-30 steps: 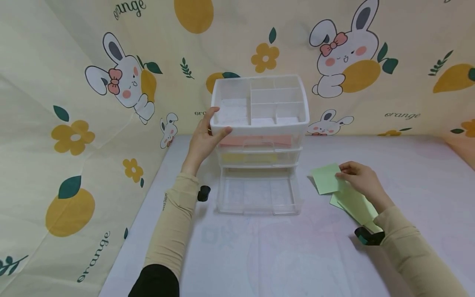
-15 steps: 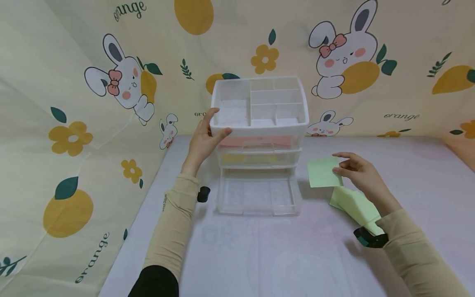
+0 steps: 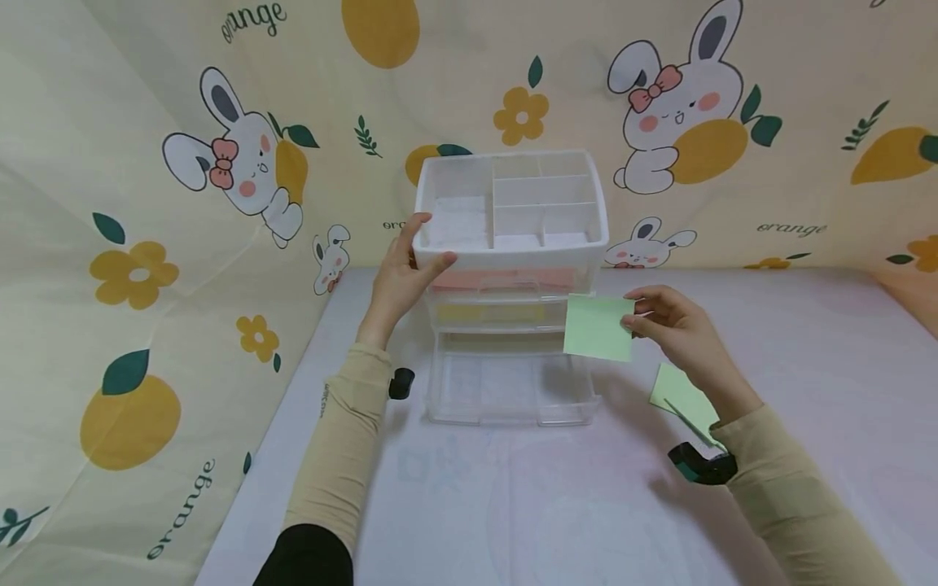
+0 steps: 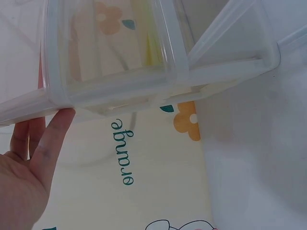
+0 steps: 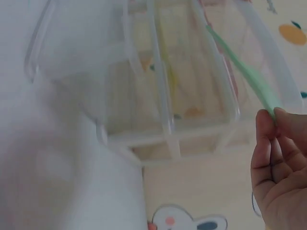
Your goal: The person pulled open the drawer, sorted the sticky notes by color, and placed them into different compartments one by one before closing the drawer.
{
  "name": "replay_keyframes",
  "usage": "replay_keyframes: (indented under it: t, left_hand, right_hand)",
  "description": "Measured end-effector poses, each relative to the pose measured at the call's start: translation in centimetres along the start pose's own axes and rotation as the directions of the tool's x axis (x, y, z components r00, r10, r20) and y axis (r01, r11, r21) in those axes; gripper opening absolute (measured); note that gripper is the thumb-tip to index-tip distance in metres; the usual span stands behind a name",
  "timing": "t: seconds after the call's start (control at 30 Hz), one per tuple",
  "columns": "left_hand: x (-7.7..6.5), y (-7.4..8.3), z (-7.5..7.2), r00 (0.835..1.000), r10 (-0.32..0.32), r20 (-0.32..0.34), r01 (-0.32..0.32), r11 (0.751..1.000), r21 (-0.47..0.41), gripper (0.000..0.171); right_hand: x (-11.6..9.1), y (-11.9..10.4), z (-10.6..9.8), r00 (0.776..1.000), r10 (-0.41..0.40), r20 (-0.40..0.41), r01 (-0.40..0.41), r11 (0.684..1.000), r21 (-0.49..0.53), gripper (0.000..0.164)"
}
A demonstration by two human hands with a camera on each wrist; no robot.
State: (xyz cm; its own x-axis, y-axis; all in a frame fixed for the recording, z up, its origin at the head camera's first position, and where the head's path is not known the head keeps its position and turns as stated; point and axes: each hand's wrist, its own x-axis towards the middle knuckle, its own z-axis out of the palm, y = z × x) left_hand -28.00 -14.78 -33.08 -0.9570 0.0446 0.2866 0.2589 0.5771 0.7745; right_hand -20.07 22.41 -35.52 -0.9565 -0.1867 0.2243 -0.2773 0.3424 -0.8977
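Observation:
A white-topped drawer organizer with clear drawers stands on the table. Its bottom drawer is pulled out and looks bare inside. My left hand grips the organizer's upper left corner, thumb across the front, other fingers at the side. Between thumb and fingers, my right hand pinches a square green sticky note, raised in front of the organizer's right side and overlapping the open drawer's back corner. The right wrist view shows this note nearly edge-on. More green sticky notes lie on the table below the right wrist.
Pink paper shows inside the top drawer, and something yellow inside the middle one. The organizer's top tray is divided into several compartments. A rabbit-and-orange patterned cloth hangs close behind the organizer.
My right hand has lifted one green sticky note off the others and carried it left, up to the organizer. The left hand has kept its place on the corner.

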Motion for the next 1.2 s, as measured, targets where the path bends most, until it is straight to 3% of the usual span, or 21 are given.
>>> replay_keyframes:
  t: [0.23,0.47,0.67,0.97,1.2]
  left_hand:
    - [0.0,0.0,0.1,1.0,0.006,0.004,-0.006,1.0,-0.001,0.074]
    - [0.1,0.0,0.2,1.0,0.008,0.002,-0.008,1.0,0.006,0.075]
    - [0.1,-0.1,-0.1,1.0,0.015,-0.019,-0.015,1.0,-0.007,0.073]
    - [0.1,-0.2,-0.3,0.999,0.023,-0.023,-0.023,1.0,-0.006,0.075]
    - [0.0,0.1,-0.1,1.0,0.015,-0.014,-0.015,1.0,-0.007,0.075]
  right_hand:
    - [1.1,-0.7,2.8,0.999,0.005,0.054,-0.005,1.0,-0.004,0.033]
    - [2.1,-0.4,6.3,0.992,-0.003,0.127,-0.005,0.998,0.057,0.03]
    - [3.0,0.2,9.5,0.978,0.0,0.207,-0.004,1.0,0.02,0.025]
    - [3.4,0.8,13.7,0.961,0.088,0.263,-0.083,0.996,-0.029,0.02]
    - [3.4,1.4,15.7,0.951,0.112,0.287,-0.11,0.994,-0.023,0.017]
